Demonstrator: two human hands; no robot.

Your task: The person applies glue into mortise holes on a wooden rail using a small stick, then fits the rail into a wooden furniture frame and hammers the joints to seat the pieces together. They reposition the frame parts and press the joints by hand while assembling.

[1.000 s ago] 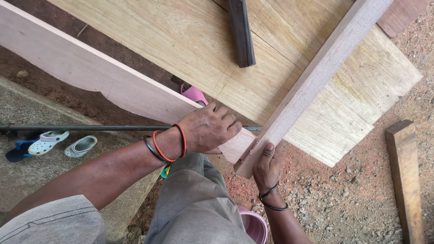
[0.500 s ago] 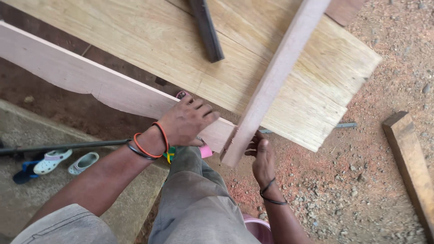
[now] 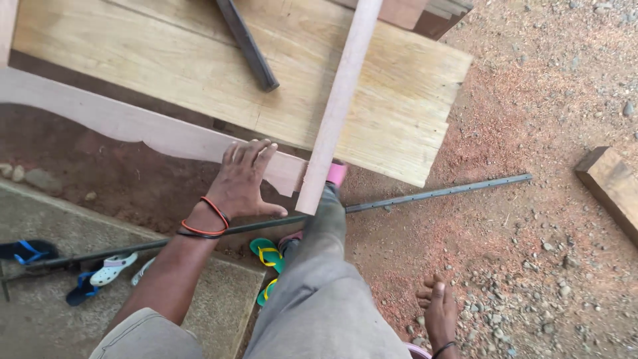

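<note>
One hand did the holding: the left hand (image 3: pixel 244 178) lay flat, fingers spread, pressing the curved-edged board (image 3: pixel 133 126) down where the pale wooden strip (image 3: pixel 337 106) crossed it, seemingly to steady the joint. The right hand (image 3: pixel 440 312) hung loose and empty above the gravel, clear of both pieces.

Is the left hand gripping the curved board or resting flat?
Flat: the left hand lies palm-down, fingers spread, on the curved board.

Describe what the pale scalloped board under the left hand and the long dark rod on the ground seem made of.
Pale scalloped board: apparently bare, unfinished wood; matte pinkish surface, cut curved edge. Long dark rod: probably metal; thin, straight, dull grey-black, seemingly with small holes.
</note>
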